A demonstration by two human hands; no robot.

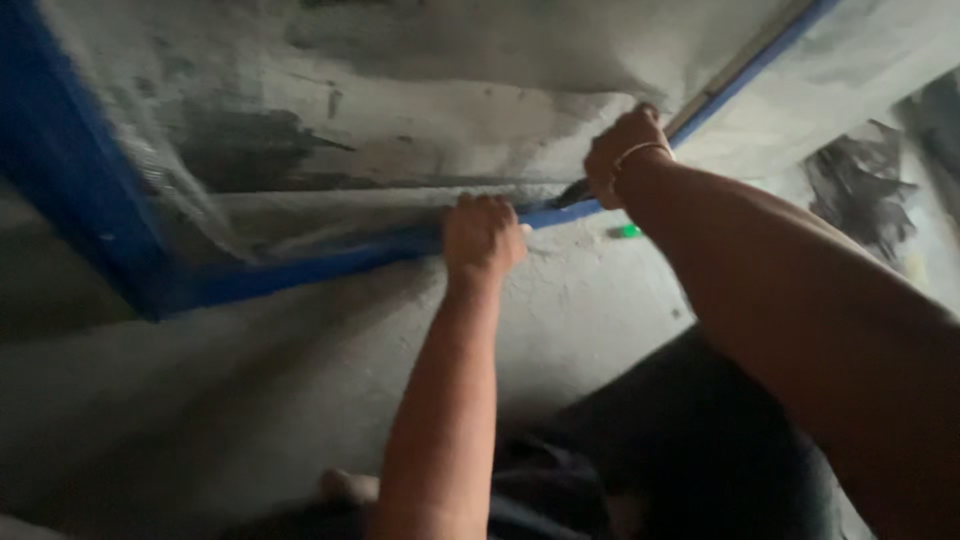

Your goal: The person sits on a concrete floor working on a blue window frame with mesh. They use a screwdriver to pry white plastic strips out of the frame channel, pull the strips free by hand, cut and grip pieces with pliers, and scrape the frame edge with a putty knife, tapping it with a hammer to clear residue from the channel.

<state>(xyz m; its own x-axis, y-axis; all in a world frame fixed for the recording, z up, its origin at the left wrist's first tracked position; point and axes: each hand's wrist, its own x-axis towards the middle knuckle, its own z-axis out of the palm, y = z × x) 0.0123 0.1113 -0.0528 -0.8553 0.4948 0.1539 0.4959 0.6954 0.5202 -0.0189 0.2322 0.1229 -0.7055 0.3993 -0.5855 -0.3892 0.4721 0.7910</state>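
Fingers of the right hand [622,152] closed around a small dark tool [573,192], its tip touching the blue tape [330,262] where grey wall meets concrete floor [590,310]. Fingers of the left hand [483,237] curled and pressed on the same blue strip, just left of the tool tip. Very near to each other, these two; possible slip of the tip toward the left fingers if pushed too hard. Thin bracelet [643,151] on the right wrist. Plastic sheet [180,190] hanging loose above the strip at far left; possible tear if the strip is pulled roughly. Small green object [629,231] on the floor to the right, apart from both hands. Picture blurred, so kind of tool not sure.
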